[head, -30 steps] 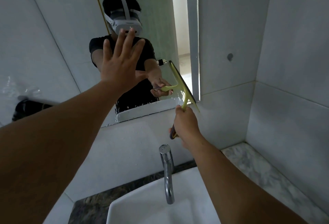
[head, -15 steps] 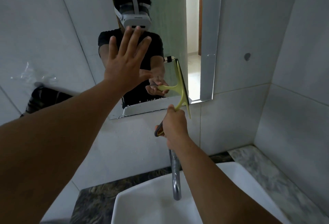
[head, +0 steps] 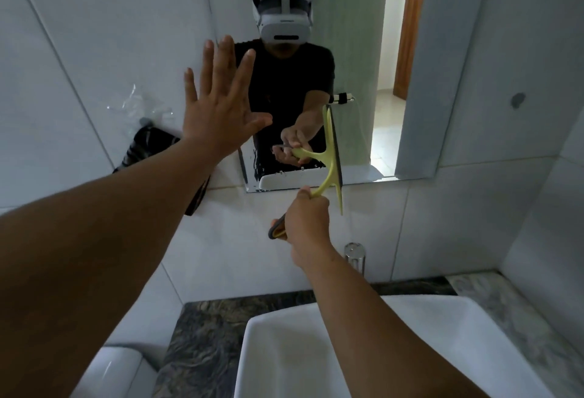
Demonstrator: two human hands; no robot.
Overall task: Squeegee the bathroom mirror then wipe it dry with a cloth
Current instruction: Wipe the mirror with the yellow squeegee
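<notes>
At the mirror's (head: pixel 357 50) lower edge, right hand (head: pixel 305 219) fist-wrapped around the handle of the yellow squeegee (head: pixel 331 157); blade upright, its lower end past the glass edge onto the tile. Left hand (head: pixel 219 107) flat, fingers spread, over the mirror's left edge. Sink (head: pixel 442 350) below.

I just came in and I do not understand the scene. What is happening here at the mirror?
A person is cleaning the bathroom mirror. The right hand grips the handle of a yellow squeegee, whose blade stands nearly upright at the mirror's bottom edge and reaches past it onto the tiles. The left hand is open, with fingers spread, at the mirror's left edge. Drops of water show low on the glass. Below are a white sink and a tap. No cloth is in either hand yet.
</notes>
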